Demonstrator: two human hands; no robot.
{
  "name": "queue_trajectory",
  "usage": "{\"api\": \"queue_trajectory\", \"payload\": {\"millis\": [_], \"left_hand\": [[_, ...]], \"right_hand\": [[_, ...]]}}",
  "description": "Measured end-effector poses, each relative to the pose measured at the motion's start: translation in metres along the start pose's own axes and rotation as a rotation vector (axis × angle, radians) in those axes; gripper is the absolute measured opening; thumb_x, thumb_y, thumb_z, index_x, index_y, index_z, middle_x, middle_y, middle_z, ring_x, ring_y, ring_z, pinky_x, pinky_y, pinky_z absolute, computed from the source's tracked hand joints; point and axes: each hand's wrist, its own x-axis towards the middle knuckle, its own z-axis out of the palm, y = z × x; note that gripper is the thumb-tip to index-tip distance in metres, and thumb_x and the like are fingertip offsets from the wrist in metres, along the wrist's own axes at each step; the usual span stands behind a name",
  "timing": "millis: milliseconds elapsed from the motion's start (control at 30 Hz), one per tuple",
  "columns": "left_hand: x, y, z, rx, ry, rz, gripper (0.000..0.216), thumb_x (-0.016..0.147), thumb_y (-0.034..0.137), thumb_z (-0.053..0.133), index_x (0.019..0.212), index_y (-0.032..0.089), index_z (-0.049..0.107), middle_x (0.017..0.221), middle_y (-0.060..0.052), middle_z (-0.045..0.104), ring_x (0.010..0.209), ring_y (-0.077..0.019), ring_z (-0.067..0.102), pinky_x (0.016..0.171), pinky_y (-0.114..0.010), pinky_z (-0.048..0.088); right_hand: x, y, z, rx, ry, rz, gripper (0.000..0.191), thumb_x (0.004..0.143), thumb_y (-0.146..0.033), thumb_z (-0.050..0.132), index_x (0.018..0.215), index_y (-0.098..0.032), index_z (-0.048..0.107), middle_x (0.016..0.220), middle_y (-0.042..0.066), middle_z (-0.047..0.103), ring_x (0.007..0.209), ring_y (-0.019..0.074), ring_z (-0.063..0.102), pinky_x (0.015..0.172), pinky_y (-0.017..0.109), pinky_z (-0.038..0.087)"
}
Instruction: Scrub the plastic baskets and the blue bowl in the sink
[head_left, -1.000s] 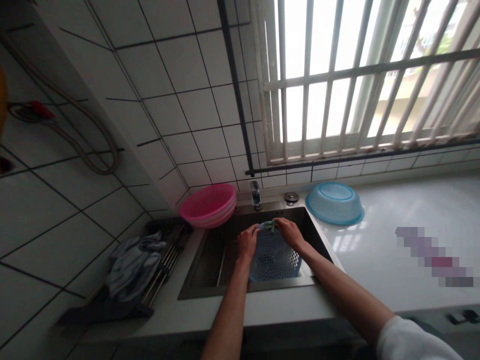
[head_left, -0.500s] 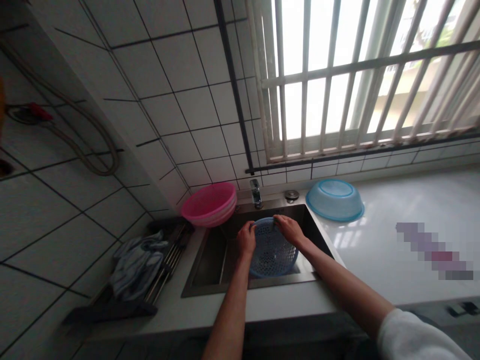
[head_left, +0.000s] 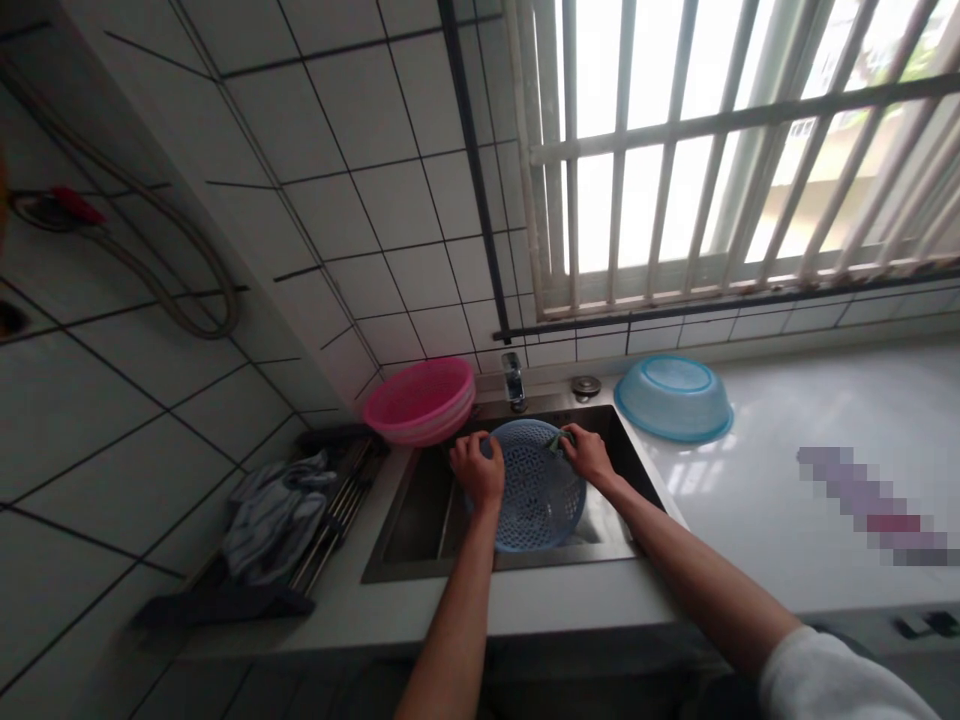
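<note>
A blue plastic colander (head_left: 534,500) is held tilted over the metal sink (head_left: 409,535), its perforated inside facing me. My left hand (head_left: 480,470) is closed on the colander's left rim. At the upper right rim, my right hand (head_left: 587,453) pinches a small green scouring pad (head_left: 556,441) against the colander. Most of the pad is hidden by the fingers. Behind the colander stands the faucet (head_left: 514,382).
A pink basin (head_left: 420,402) rests on the sink's back left corner. An upturned light-blue basin (head_left: 673,400) and a sink strainer (head_left: 586,386) are at the back right. To the left, a striped cloth (head_left: 277,515) lies on a metal rack (head_left: 334,525).
The colander has turned and shifted slightly left, showing more of its inside. My left hand has moved left and up along the rim. The green pad now shows at my right hand.
</note>
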Motion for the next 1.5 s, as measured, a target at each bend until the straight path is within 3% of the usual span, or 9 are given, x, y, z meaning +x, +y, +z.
{"api": "queue_trajectory", "payload": {"millis": [133, 267, 433, 600, 733, 833, 967, 1167, 1500], "left_hand": [[-0.005, 0.006, 0.009, -0.180, -0.235, -0.065, 0.020, 0.095, 0.036, 0.061, 0.099, 0.021, 0.074, 0.087, -0.009, 0.067, 0.092, -0.0267, 0.063, 0.090, -0.037, 0.043], [-0.008, 0.004, 0.025, -0.481, -0.604, -0.468, 0.040, 0.088, 0.058, 0.069, 0.100, 0.019, 0.071, 0.077, -0.006, 0.069, 0.072, -0.0224, 0.065, 0.071, -0.031, 0.045], [-0.005, 0.003, 0.025, -0.786, -0.502, -0.787, 0.049, 0.086, 0.064, 0.066, 0.107, 0.021, 0.059, 0.086, -0.003, 0.069, 0.067, -0.0174, 0.066, 0.061, -0.027, 0.049], [-0.005, 0.006, 0.023, -0.732, -0.427, -0.727, 0.025, 0.075, 0.031, 0.076, 0.087, 0.021, 0.057, 0.072, 0.002, 0.063, 0.061, -0.0140, 0.062, 0.058, -0.023, 0.047], [-0.001, 0.006, 0.018, -0.695, -0.397, -0.740, 0.015, 0.074, 0.027, 0.070, 0.077, 0.021, 0.056, 0.061, 0.004, 0.057, 0.058, -0.0146, 0.059, 0.055, -0.023, 0.044], [0.001, 0.003, 0.005, -0.714, -0.504, -0.763, 0.016, 0.071, 0.028, 0.071, 0.076, 0.020, 0.058, 0.060, 0.003, 0.057, 0.058, -0.0153, 0.059, 0.056, -0.024, 0.045], [0.001, 0.002, -0.015, -0.792, -0.885, -0.694, 0.015, 0.067, 0.024, 0.070, 0.079, 0.018, 0.064, 0.069, -0.002, 0.066, 0.067, -0.0173, 0.062, 0.062, -0.027, 0.050], [0.005, 0.021, -0.016, -0.846, -1.159, -0.590, 0.014, 0.063, 0.019, 0.063, 0.077, 0.016, 0.064, 0.071, -0.002, 0.065, 0.060, -0.0145, 0.055, 0.059, -0.027, 0.047], [0.002, 0.022, 0.016, -0.901, -1.076, -0.541, 0.024, 0.071, 0.027, 0.067, 0.092, 0.017, 0.069, 0.077, -0.001, 0.064, 0.063, -0.0121, 0.055, 0.062, -0.026, 0.051]], "right_hand": [[-0.002, -0.004, -0.002, 0.134, 0.018, -0.075, 0.023, 0.093, -0.031, 0.065, 0.113, -0.024, 0.074, 0.102, 0.007, 0.080, 0.093, 0.0254, 0.075, 0.082, 0.031, 0.052], [-0.010, -0.020, -0.001, 0.337, -0.094, -0.310, 0.023, 0.090, -0.032, 0.068, 0.111, -0.025, 0.073, 0.098, 0.003, 0.079, 0.088, 0.0215, 0.074, 0.079, 0.028, 0.052], [-0.021, -0.034, 0.007, 0.409, -0.256, -0.466, 0.018, 0.087, -0.022, 0.064, 0.103, -0.023, 0.073, 0.091, 0.000, 0.076, 0.079, 0.0163, 0.069, 0.075, 0.024, 0.049], [-0.018, -0.027, 0.017, 0.482, -0.319, -0.412, 0.023, 0.077, -0.019, 0.065, 0.099, -0.021, 0.073, 0.087, -0.001, 0.073, 0.076, 0.0152, 0.064, 0.073, 0.024, 0.047], [0.001, -0.006, 0.009, 0.588, -0.165, -0.120, 0.026, 0.073, -0.028, 0.067, 0.098, -0.020, 0.073, 0.092, 0.002, 0.073, 0.083, 0.0186, 0.065, 0.075, 0.027, 0.049], [0.014, 0.014, 0.000, 0.690, -0.102, 0.087, 0.034, 0.076, -0.041, 0.068, 0.101, -0.019, 0.076, 0.099, 0.007, 0.075, 0.089, 0.0219, 0.068, 0.080, 0.031, 0.051], [0.023, 0.029, -0.002, 0.755, -0.043, 0.238, 0.039, 0.074, -0.044, 0.064, 0.098, -0.016, 0.078, 0.097, 0.011, 0.076, 0.086, 0.0227, 0.069, 0.077, 0.032, 0.052], [0.029, 0.032, -0.001, 0.885, 0.084, 0.220, 0.048, 0.073, -0.046, 0.065, 0.109, -0.015, 0.075, 0.086, 0.008, 0.075, 0.073, 0.0207, 0.068, 0.065, 0.030, 0.052], [0.032, 0.025, -0.038, 0.435, 0.361, -0.036, 0.037, 0.093, -0.047, 0.057, 0.111, -0.023, 0.078, 0.106, 0.008, 0.079, 0.097, 0.0260, 0.071, 0.094, 0.038, 0.052]]}}
